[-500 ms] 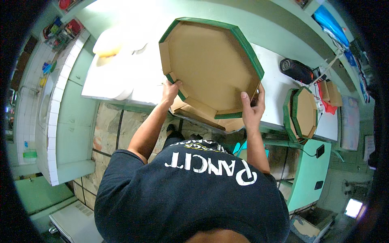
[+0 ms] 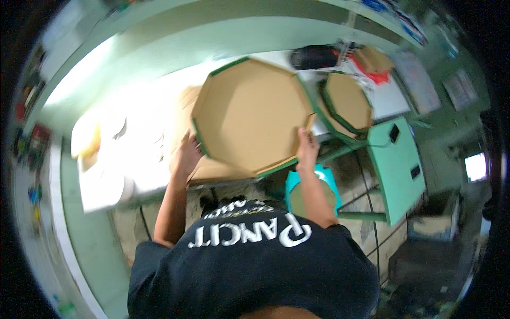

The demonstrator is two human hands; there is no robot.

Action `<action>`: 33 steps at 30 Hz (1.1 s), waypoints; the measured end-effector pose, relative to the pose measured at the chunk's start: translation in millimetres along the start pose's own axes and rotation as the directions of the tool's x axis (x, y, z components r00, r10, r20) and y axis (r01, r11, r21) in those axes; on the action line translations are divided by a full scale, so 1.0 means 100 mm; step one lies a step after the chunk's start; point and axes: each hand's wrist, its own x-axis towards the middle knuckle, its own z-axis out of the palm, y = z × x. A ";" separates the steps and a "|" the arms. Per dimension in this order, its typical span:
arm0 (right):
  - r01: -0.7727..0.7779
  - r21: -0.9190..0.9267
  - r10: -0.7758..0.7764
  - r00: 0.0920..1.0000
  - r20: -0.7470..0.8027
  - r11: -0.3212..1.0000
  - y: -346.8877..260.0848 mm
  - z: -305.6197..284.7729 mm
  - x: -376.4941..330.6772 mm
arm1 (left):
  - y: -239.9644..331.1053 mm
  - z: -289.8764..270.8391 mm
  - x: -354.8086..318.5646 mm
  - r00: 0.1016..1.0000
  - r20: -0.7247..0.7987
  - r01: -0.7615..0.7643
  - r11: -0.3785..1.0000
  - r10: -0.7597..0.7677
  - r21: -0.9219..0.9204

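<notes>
A large many-sided brown cardboard tray (image 2: 249, 117) with a green rim is held between my hands over the white table. My left hand (image 2: 187, 155) grips its left edge, with the fingertips at the rim. At the right edge my right hand (image 2: 307, 150) is closed on the wall, thumb toward the inside. Under the tray's near left side lies a brown cardboard sheet (image 2: 210, 171), partly hidden by it. Smaller green-rimmed cardboard trays (image 2: 350, 101) lie overlapped to the right. The picture is slightly blurred.
On the white table (image 2: 159, 101), a black cylindrical speaker (image 2: 314, 57) and a red bag (image 2: 378, 76) stand at the back right. White containers (image 2: 119, 189) are at left. Right are a green table (image 2: 394, 178) and a turquoise stool (image 2: 293, 182). A shelf runs overhead.
The view has swung to the right. The large tray has turned and come down flatter over the table, and its near rim looks more closed. Both hands still hold it.
</notes>
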 end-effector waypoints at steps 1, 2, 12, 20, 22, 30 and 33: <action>0.015 0.066 -0.018 0.998 0.055 0.998 0.11 -0.11 0.05 | -0.06 0.04 0.03 0.996 -0.083 -0.011 0.989 0.023 0.149; -0.006 0.110 -0.003 0.997 0.081 0.994 0.23 -0.24 0.09 | -0.11 0.08 0.09 0.997 -0.049 -0.043 0.954 0.060 0.297; 0.270 0.478 -0.023 0.887 -0.461 0.836 -0.10 -1.44 1.12 | 0.62 -0.43 0.45 0.782 -0.001 -0.151 0.191 0.624 0.970; 0.082 0.352 0.225 0.629 -0.744 0.932 -0.65 -1.42 2.26 | 1.00 -0.85 0.59 0.692 0.019 -0.073 0.044 0.722 0.996; -0.003 0.094 0.086 0.430 -0.899 0.996 -0.55 -1.19 2.43 | 0.88 -0.88 0.59 0.778 -0.156 -0.020 0.273 0.608 0.962; 0.504 -0.521 -0.265 0.844 0.467 0.689 0.99 0.35 1.48 | 0.47 -0.99 0.69 0.855 -0.245 0.267 0.017 0.458 0.963; 0.514 -0.746 -0.060 0.838 0.543 0.423 1.15 0.62 1.18 | 0.45 -1.05 0.71 0.812 -0.233 0.257 0.031 0.535 0.966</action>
